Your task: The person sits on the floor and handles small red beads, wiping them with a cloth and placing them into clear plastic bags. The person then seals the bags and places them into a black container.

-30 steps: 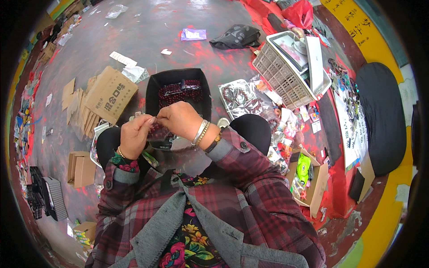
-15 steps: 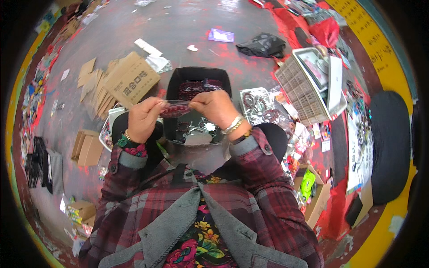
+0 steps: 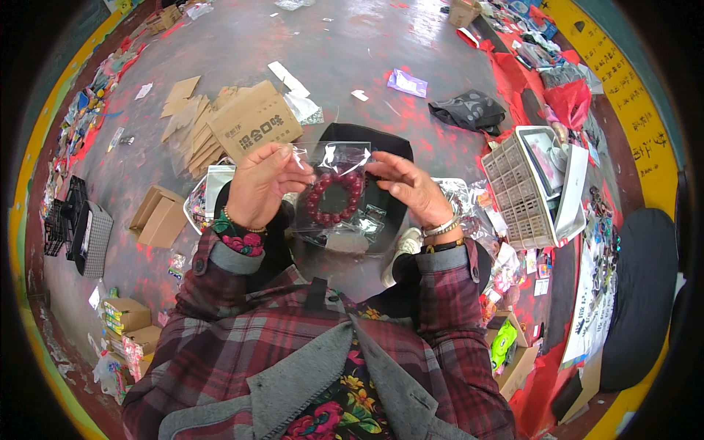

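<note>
A small clear plastic bag [image 3: 334,155] with a dark red bead bracelet [image 3: 314,202] inside is held up flat in front of me. My left hand [image 3: 262,187] pinches the bag by its upper left side. At the upper right side my right hand [image 3: 412,189] grips the edge with its fingertips, the thumb lower down. Directly beneath stands a black open box [image 3: 396,150], partly hidden by the bag and hands. Small silvery clear packets [image 3: 370,224] and a pale rounded piece [image 3: 346,243] lie in its near part.
Flattened cardboard [image 3: 253,121] lies beyond my left hand, and a small brown carton [image 3: 163,216] sits farther left. To the right stands a cream plastic basket [image 3: 519,194] filled with flat items. A black bag [image 3: 467,111] and a purple packet [image 3: 408,83] rest on the floor ahead.
The bag, earlier stretched edge-on between both hands, now faces me upright with the bracelet showing as a full ring. My hands have moved apart, and the view has shifted.
</note>
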The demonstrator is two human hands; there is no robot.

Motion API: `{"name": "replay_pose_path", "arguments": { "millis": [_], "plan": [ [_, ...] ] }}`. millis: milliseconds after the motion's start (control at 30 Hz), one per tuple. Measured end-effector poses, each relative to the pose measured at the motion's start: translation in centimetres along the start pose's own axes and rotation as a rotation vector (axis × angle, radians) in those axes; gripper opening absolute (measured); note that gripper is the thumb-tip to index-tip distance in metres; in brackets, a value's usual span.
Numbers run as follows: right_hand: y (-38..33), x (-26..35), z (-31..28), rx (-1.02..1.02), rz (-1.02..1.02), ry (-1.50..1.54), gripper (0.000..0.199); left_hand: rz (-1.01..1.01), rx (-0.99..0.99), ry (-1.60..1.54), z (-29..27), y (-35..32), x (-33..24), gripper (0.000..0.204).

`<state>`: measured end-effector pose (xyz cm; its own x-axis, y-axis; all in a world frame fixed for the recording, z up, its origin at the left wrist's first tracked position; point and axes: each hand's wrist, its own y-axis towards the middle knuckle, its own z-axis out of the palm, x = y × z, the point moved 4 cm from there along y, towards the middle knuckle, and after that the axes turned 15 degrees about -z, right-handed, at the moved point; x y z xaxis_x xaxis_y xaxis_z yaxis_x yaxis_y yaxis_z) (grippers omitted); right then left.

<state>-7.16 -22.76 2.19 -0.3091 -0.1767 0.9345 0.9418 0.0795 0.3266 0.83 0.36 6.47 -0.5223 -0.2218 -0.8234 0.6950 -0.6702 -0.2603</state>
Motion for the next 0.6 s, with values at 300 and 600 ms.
{"name": "replay_pose_path", "arguments": {
  "millis": [300, 600],
  "plan": [
    [0.0, -2.6, 3.1, -0.066, 0.193, 0.264, 0.034, -0.046, -0.057, -0.301, -1.4, 1.9, 1.7, 0.022],
    [0.0, -3.5, 1.4, -0.321, 0.192, 0.211, 0.017, -0.278, 0.039, -0.390, -3.0, 4.3, 7.0, 0.033]
  ]
}}
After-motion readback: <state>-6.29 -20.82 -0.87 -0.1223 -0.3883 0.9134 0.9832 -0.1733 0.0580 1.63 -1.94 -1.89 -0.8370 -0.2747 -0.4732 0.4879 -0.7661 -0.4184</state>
